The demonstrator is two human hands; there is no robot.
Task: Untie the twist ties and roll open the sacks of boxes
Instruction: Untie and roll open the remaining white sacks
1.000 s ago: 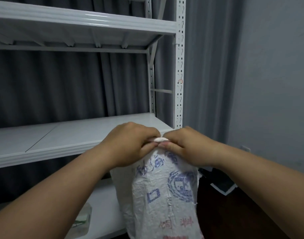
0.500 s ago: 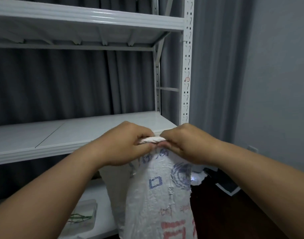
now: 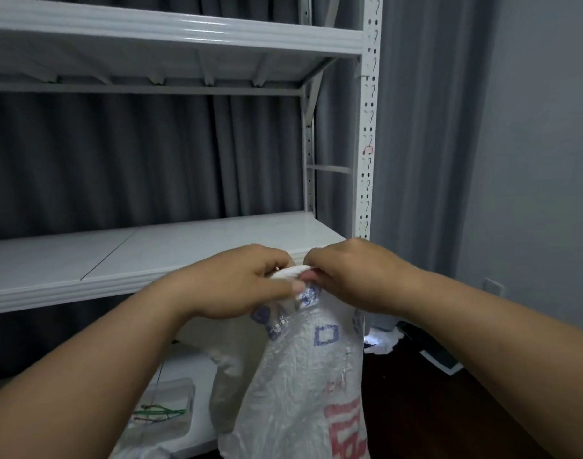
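A white woven sack (image 3: 300, 376) with blue and red print stands upright in front of me, its bunched neck (image 3: 290, 272) raised to the level of the middle shelf. My left hand (image 3: 237, 283) grips the neck from the left, thumb pressed on the fabric. From the right, my right hand (image 3: 353, 273) pinches the same gathered top with its fingertips. No twist tie shows on the neck; the fingers hide that spot. The sack's contents are hidden.
A white metal rack stands behind the sack, with a middle shelf (image 3: 151, 256) and an upper shelf (image 3: 170, 31). On the bottom shelf lies a clear tray (image 3: 164, 412) holding green and red twist ties. Dark floor with scraps (image 3: 382, 339) lies to the right, grey curtains behind.
The view has drifted so the rack post sits further right. The sack hangs lower and looser, more red print shows, and both hands keep hold of the neck.
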